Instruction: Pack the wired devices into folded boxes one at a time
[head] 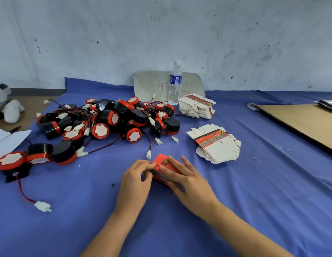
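Lying near-centre on the bench (254,191), the red box (160,162) is half hidden: the left hand (136,176) pinches its left end, grip clamped; the right hand (185,176) presses flat on top, fingers straight. Its contents cannot be seen.

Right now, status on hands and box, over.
Left hand pinches red box end. Right hand flat on top. Device pile beyond, nothing in the way.

Bare forearms (109,230), left grip (136,179), right grip (187,179)
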### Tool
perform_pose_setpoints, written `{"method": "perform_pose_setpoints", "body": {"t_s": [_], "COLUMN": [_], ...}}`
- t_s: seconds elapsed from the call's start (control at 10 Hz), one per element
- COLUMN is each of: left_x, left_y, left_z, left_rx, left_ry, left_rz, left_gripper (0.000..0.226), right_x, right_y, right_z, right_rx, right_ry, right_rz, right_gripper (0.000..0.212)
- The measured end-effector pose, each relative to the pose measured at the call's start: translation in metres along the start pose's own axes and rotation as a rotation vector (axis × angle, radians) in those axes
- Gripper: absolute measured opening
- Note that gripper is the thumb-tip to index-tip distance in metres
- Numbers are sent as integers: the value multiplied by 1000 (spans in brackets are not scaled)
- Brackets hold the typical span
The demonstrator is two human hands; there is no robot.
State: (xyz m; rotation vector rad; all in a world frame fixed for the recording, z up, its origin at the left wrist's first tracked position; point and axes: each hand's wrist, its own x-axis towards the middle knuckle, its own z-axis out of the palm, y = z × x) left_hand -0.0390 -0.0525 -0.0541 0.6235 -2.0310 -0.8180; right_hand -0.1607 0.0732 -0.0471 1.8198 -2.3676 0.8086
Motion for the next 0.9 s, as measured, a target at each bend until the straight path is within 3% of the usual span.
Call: {"method": "perform_pose_setpoints", "body": {"t_s": [0.1,0.2,0.3,0.4,0.5,0.6,0.7,0.8,0.9], "left_x": [-4,-4,-3,-4,-3,-2,1,1,1], "left_y": [-1,0,0,0,-2,-5,-9,-12,-10], "left_z": [0,-1,-3,-3,-2,-3,-5,-4,-2], "left_rx": [20,48,49,42,34,15,-4,9,11], "left_ry": [-71,-166,-211,-220,-199,-193,-218,-233,-194], "left_rz": [-8,-9,-78,-100,-124,-146,-151,-146,-136], "left_gripper": [34,50,54,44,34,29,27,27,28], "right_x": [-5,-8,-18,-42,-82,-127,-163,-183,-186], "right_y": [-5,-7,-14,-18,-18,-15,-6,2,7], "right_z": [3,-1,-19,-40,-53,-69,-90,-103,-100], "right_rx": [168,153,548,1492,2074,2154,1948,1775,1781], "right_ry": [85,303,615,749,872,1073,1523,1759,1804], "right_rz": [31,20,305,619,631,586,580,673,763], "right_gripper": [58,45,29,18,44,60,55,49,74]}}
